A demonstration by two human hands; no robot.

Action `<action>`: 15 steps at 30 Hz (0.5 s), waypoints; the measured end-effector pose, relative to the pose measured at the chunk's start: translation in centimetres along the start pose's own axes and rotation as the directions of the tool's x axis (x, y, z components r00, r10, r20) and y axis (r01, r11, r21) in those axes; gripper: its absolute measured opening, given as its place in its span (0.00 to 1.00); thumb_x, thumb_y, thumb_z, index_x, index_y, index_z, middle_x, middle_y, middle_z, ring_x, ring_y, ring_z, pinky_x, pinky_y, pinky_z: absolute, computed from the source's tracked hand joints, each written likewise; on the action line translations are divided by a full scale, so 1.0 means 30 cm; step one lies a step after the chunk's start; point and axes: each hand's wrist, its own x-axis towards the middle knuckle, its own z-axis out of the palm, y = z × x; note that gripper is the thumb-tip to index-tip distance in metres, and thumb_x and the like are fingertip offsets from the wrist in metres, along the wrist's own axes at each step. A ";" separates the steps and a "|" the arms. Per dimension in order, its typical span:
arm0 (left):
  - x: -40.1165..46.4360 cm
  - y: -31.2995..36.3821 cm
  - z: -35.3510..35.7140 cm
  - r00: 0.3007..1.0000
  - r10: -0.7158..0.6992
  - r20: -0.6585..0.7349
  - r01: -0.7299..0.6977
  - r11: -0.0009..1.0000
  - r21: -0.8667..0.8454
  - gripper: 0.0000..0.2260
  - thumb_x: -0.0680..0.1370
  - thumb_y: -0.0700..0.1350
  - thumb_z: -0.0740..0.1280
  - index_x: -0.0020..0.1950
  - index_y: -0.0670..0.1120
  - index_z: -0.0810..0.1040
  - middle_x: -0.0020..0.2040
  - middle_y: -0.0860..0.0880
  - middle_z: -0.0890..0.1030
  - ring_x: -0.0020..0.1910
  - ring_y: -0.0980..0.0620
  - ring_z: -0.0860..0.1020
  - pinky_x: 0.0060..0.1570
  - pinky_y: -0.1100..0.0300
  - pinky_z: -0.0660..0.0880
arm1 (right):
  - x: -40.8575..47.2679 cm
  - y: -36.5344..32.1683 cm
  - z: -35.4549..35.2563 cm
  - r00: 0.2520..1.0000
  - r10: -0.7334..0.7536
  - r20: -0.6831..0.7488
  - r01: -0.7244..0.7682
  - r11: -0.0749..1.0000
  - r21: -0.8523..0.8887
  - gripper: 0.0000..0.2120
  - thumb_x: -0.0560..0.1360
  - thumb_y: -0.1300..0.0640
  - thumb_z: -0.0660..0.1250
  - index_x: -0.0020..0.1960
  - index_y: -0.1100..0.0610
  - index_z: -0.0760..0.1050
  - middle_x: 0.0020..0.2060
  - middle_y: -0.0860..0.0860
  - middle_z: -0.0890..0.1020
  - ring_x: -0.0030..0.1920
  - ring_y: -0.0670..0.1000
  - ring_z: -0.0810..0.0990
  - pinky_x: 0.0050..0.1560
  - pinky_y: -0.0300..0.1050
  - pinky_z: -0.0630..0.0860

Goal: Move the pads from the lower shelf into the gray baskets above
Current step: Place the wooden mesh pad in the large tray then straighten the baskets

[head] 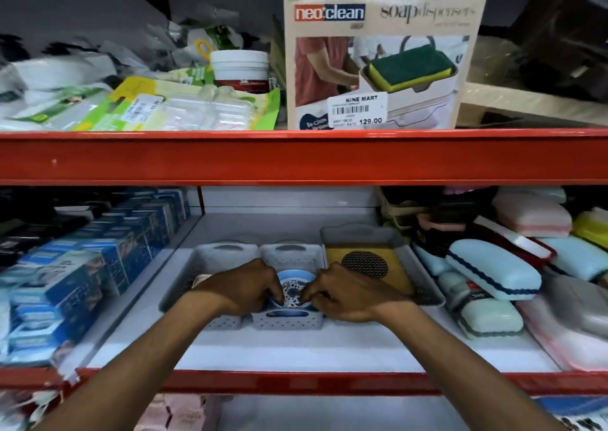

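Both hands grip one round blue-rimmed pad over the middle perforated gray plastic basket: your left hand and right hand pinch opposite edges. It looks light and flexible; hold the rim, not the patterned centre.

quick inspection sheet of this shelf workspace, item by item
surface: white shelf with red front edge, bare in front of the baskets
job's things: three gray baskets; middle basket holds a blue round pad; right basket holds a yellow pack with a dark mesh disc; left basket mostly hidden
clutter: blue boxes on the left, soap cases on the right
grippers: left hand and right hand both pinch the blue pad
cables: nothing seen
surroundings: soap dispenser box on the shelf above
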 end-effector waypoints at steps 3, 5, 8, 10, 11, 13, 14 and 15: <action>-0.003 -0.007 -0.006 0.999 0.049 0.007 -0.050 0.998 0.034 0.17 0.76 0.34 0.65 0.58 0.49 0.85 0.59 0.52 0.86 0.54 0.58 0.80 0.49 0.79 0.67 | 0.018 0.008 0.025 1.000 -0.011 -0.017 0.010 0.999 -0.035 0.23 0.74 0.47 0.52 0.48 0.59 0.81 0.38 0.55 0.84 0.34 0.52 0.80 0.36 0.52 0.78; 0.004 -0.018 0.001 0.998 0.060 0.021 -0.061 0.998 0.022 0.16 0.76 0.34 0.65 0.56 0.48 0.86 0.56 0.51 0.87 0.51 0.57 0.82 0.49 0.74 0.70 | 0.021 -0.001 0.023 1.000 0.003 -0.017 -0.004 0.999 -0.043 0.20 0.76 0.49 0.54 0.43 0.59 0.80 0.33 0.55 0.81 0.30 0.53 0.77 0.30 0.49 0.73; -0.031 -0.035 -0.012 0.983 0.184 -0.020 -0.181 0.978 0.108 0.09 0.76 0.40 0.66 0.48 0.45 0.86 0.44 0.48 0.87 0.36 0.58 0.77 0.38 0.69 0.69 | 0.018 -0.023 0.016 0.999 0.033 -0.008 -0.033 0.999 -0.009 0.16 0.78 0.52 0.57 0.38 0.58 0.77 0.30 0.52 0.78 0.28 0.51 0.71 0.29 0.44 0.65; -0.075 -0.074 -0.051 0.975 0.186 -0.121 -0.171 0.977 0.124 0.11 0.74 0.42 0.65 0.50 0.45 0.87 0.48 0.47 0.88 0.38 0.55 0.80 0.39 0.63 0.74 | 0.011 -0.043 0.005 0.999 0.041 -0.024 -0.041 0.999 0.014 0.16 0.79 0.52 0.57 0.48 0.56 0.82 0.41 0.51 0.85 0.33 0.50 0.77 0.35 0.44 0.71; -0.095 -0.106 -0.080 0.977 0.131 -0.166 -0.117 0.989 0.089 0.15 0.74 0.38 0.63 0.55 0.47 0.86 0.55 0.51 0.86 0.48 0.56 0.82 0.50 0.64 0.77 | 0.011 -0.062 0.000 0.998 0.047 -0.047 -0.046 0.999 0.028 0.16 0.79 0.52 0.57 0.56 0.54 0.82 0.50 0.50 0.86 0.40 0.50 0.81 0.41 0.44 0.76; -0.132 -0.189 -0.124 0.969 0.003 -0.246 0.010 0.999 0.052 0.21 0.76 0.30 0.59 0.60 0.47 0.85 0.62 0.55 0.82 0.62 0.59 0.79 0.64 0.70 0.70 | 0.023 -0.112 -0.009 0.995 0.044 -0.086 -0.038 0.997 0.069 0.18 0.78 0.50 0.57 0.63 0.48 0.79 0.61 0.50 0.84 0.54 0.52 0.83 0.54 0.50 0.81; -0.157 -0.220 -0.140 0.972 -0.024 -0.232 0.040 0.997 0.062 0.21 0.76 0.30 0.59 0.59 0.47 0.85 0.62 0.54 0.83 0.62 0.57 0.80 0.64 0.70 0.71 | 0.038 -0.138 -0.009 0.995 0.034 -0.097 -0.025 0.996 0.091 0.19 0.77 0.49 0.56 0.64 0.47 0.77 0.62 0.51 0.83 0.58 0.53 0.82 0.57 0.52 0.81; -0.173 -0.248 -0.143 0.977 -0.056 -0.206 0.069 0.996 0.058 0.20 0.76 0.30 0.60 0.58 0.47 0.85 0.59 0.52 0.85 0.58 0.56 0.82 0.59 0.71 0.73 | 0.055 -0.168 -0.007 0.995 0.022 -0.095 -0.012 0.994 0.105 0.20 0.77 0.48 0.56 0.66 0.45 0.75 0.63 0.50 0.82 0.59 0.53 0.81 0.58 0.54 0.80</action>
